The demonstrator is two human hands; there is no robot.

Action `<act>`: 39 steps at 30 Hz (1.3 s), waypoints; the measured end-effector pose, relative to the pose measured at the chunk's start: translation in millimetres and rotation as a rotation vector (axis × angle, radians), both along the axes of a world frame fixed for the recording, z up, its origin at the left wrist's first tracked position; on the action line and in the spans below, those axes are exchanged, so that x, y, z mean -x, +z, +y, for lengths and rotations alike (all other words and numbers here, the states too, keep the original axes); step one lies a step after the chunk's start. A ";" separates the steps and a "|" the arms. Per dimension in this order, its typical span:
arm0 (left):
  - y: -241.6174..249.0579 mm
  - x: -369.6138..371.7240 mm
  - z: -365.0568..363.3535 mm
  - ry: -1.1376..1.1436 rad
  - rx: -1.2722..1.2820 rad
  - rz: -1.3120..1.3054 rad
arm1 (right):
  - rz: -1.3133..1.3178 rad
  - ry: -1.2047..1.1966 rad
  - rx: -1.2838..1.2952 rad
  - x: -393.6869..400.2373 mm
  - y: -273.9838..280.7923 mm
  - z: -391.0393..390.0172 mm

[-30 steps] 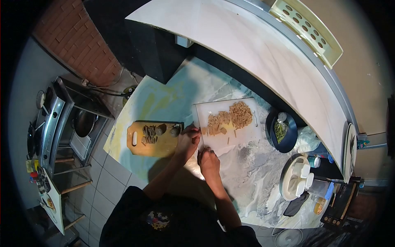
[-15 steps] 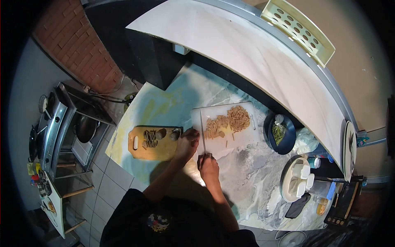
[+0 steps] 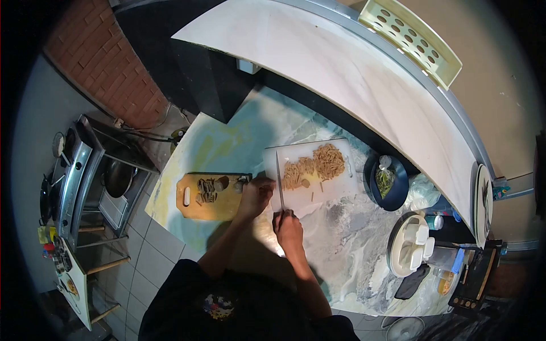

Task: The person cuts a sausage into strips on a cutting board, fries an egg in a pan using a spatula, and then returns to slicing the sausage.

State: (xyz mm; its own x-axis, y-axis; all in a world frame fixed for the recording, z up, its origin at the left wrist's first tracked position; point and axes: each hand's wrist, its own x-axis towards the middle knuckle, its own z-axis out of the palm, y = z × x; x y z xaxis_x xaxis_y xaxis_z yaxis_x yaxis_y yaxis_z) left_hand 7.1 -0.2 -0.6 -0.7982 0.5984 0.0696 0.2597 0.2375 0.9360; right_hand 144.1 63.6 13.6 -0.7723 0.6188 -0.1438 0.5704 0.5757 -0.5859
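Where a marbled counter (image 3: pixel 341 238) met brick wall (image 3: pixel 108 62) and stove (image 3: pixel 74 170), right hand (image 3: pixel 289 224) clenched a knife (image 3: pixel 279 179) over white board (image 3: pixel 335 190), left hand (image 3: pixel 255 193) resting by wooden board (image 3: pixel 207 204), grip unclear.

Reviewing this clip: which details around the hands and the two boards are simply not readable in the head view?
- Knife: handle hidden inside the right hand.
- Left hand: what its fingertips touch at the white board edge is covered by the hand.
- Cut strips: too small to identify.
- Dark pieces on the wooden board: too small and dim.
- Blue bowl: contents unclear.
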 end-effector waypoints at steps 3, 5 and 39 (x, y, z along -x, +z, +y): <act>-3.4 0.8 3.4 0.022 -0.015 0.027 | 0.028 0.022 -0.023 -0.6 -4.5 -0.1; -7.7 0.7 5.6 0.042 -0.010 -0.013 | 0.051 0.007 -0.003 0.7 -5.7 -1.6; -20.1 2.4 9.5 0.113 -0.085 0.030 | -0.054 0.018 -0.063 13.2 -4.6 -6.8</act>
